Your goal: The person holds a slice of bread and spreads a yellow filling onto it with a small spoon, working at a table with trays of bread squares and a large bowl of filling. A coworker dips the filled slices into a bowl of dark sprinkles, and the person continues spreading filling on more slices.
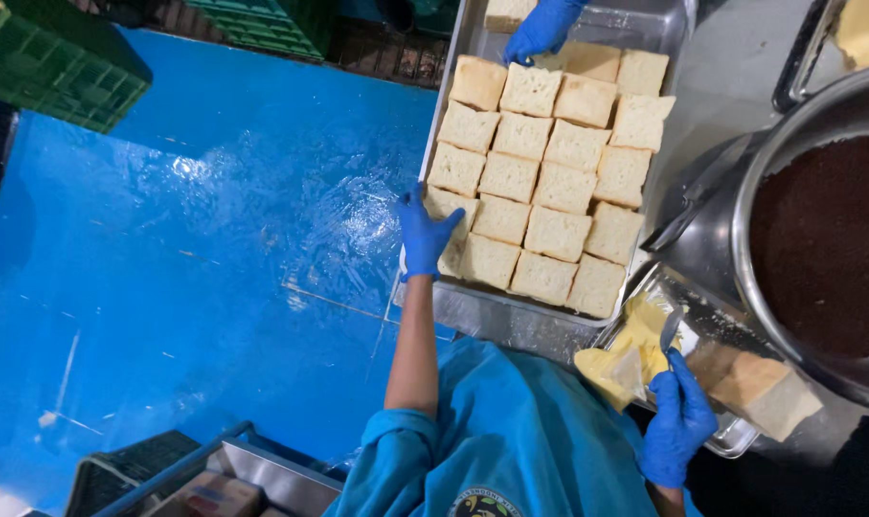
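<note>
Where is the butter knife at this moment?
In the head view it is at lower right: the right hand holds the knife over the yellow butter block, between the bread tray and the big metal pot.

carton [209, 495] — brown and red, bottom left | round emblem [479, 505] — on blue garment, bottom edge

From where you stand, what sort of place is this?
Probably a commercial kitchen or bakery: a steel tray packed with bread slices, a big metal pot of dark filling, and gloved hands, the right hand spreading butter.
</note>
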A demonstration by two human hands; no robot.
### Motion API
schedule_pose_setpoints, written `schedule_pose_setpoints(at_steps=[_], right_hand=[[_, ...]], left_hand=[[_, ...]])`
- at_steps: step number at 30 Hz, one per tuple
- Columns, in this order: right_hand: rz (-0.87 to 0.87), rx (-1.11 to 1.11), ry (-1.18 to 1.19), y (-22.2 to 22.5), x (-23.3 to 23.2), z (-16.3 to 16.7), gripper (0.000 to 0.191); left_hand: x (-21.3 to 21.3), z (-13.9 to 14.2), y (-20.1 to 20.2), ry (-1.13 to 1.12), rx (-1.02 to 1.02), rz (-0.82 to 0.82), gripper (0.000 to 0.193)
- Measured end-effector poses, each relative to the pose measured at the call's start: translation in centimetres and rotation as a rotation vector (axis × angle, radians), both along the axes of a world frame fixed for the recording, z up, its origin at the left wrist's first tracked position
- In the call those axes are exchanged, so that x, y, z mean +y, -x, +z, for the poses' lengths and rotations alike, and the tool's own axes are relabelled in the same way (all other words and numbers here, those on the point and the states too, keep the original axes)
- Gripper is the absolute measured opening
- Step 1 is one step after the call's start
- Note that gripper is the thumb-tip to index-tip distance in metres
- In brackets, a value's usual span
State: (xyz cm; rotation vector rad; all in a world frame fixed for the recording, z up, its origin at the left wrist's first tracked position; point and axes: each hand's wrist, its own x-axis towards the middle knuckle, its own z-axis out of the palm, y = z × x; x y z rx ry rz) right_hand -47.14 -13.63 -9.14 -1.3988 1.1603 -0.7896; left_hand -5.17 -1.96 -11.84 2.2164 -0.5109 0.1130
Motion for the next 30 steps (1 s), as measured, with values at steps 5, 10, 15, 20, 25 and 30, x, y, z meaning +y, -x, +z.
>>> schedule_pose_setpoints(at_steps=[5, 10, 15, 20, 25, 30], right_hand=[[0.011, -0.028, 0.069, -1.9, 0.1, 0.3, 0.032], [-0.005, 0.019, 0.006, -2.6, 0.2, -0.1, 0.035], [0.028, 0.041, -0.019, -3.0, -0.3, -0.3, 0.037], [0.108, -0.014, -0.036, -4.3, -1.5, -0.8, 0.038], [0.305, -0.076, -0.203, -7.5, -1.7, -2.6, 0.024], [0.471, -0.174, -0.215, -11.1, -0.4, -4.6, 0.046]], left_hand=[[0.7, -0.3, -1.9, 0.053, 0.273, -0.06, 0.092], [1.0, -0.1, -2.1, 0.339, 0.527, -0.135, 0.081], [1.2, -0.5, -2.0, 0.532, 0.82, -0.084, 0.08], [3.4, -0.3, -0.9, 0.588, 0.685, 0.031, 0.071], [5.6, 2.0, 3.1, 0.657, 0.824, 0.087, 0.063], [2.6, 3.1, 11.1, 1.144, 1.52, 0.114, 0.042]])
